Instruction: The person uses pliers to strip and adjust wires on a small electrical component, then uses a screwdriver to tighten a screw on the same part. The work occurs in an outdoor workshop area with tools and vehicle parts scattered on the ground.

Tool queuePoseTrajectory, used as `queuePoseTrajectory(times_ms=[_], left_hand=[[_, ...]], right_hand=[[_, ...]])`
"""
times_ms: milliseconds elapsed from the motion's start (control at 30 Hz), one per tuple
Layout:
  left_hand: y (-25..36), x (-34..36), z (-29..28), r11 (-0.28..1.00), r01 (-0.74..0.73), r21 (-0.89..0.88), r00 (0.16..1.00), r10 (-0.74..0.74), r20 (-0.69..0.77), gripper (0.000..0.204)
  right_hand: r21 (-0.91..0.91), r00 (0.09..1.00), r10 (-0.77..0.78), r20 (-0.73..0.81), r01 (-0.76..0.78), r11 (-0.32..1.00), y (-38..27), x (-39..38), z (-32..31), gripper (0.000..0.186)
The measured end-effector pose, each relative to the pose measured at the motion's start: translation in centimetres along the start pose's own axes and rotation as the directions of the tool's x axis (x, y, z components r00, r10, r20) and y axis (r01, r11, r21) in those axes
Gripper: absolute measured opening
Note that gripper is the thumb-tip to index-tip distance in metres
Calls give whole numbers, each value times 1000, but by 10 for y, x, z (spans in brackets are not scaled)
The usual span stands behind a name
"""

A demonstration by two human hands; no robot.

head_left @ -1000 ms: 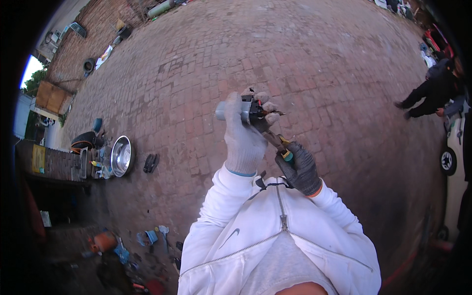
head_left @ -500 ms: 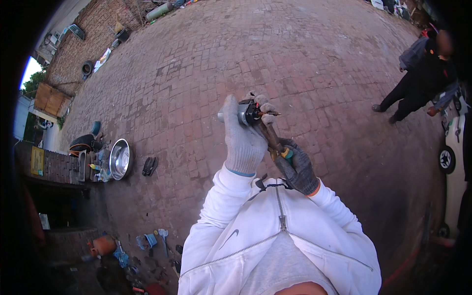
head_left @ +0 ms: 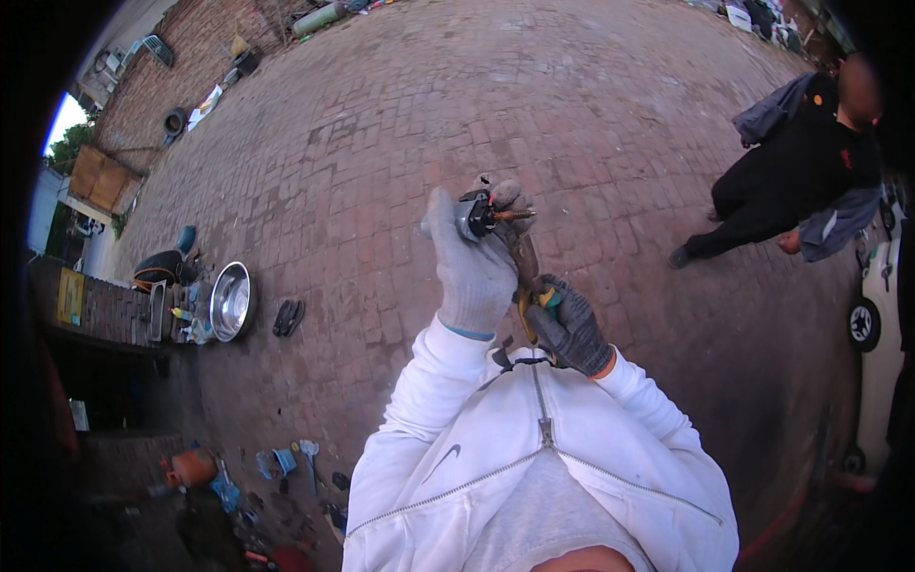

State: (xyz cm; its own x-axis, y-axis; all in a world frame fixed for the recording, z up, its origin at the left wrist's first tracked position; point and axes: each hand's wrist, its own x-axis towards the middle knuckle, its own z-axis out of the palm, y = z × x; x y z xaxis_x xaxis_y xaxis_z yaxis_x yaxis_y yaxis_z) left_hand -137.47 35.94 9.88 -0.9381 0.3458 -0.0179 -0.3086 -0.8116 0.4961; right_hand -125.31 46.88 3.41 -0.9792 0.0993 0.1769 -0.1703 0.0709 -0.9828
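Observation:
My left hand [head_left: 469,276], in a pale knitted glove, is wrapped round a small silver cylindrical part with a black end [head_left: 476,215]; a short coppery piece sticks out from it at the right. My right hand [head_left: 579,326], in a dark grey glove with an orange cuff, grips pliers [head_left: 524,303] with yellow and green handles. The pliers reach up against the part from below right; their jaw tips are partly hidden by my left hand.
Brick paving [head_left: 410,114] surrounds me. At right a person in dark clothing [head_left: 796,181] stands beside a cream car [head_left: 875,391]. Left are a steel basin [head_left: 219,301], black footwear [head_left: 289,318] and a low brick structure [head_left: 95,305]; an orange gas cylinder [head_left: 193,467] lies lower left.
The person at right has walked leftward and nearer, more fully into view. My hands have shifted slightly, the part tilting a little, with the grip on part and pliers kept.

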Motion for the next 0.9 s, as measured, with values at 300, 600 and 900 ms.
queuePoseTrajectory(times_ms=[300, 600, 900], left_hand=[[-5, 13, -25, 987, 1, -160, 999, 6, 42, 62], [-7, 5, -54, 987, 21, -161, 983, -50, -176, 60], [-14, -12, -68, 997, -52, -50, 970, 38, -241, 54]], right_hand=[[-607, 807, -523, 276, 568, 556, 41, 5, -24, 35], [153, 960, 262, 97, -275, 949, 11, 49, -16, 38], [423, 943, 272, 191, -329, 844, 10, 79, 2, 39]])
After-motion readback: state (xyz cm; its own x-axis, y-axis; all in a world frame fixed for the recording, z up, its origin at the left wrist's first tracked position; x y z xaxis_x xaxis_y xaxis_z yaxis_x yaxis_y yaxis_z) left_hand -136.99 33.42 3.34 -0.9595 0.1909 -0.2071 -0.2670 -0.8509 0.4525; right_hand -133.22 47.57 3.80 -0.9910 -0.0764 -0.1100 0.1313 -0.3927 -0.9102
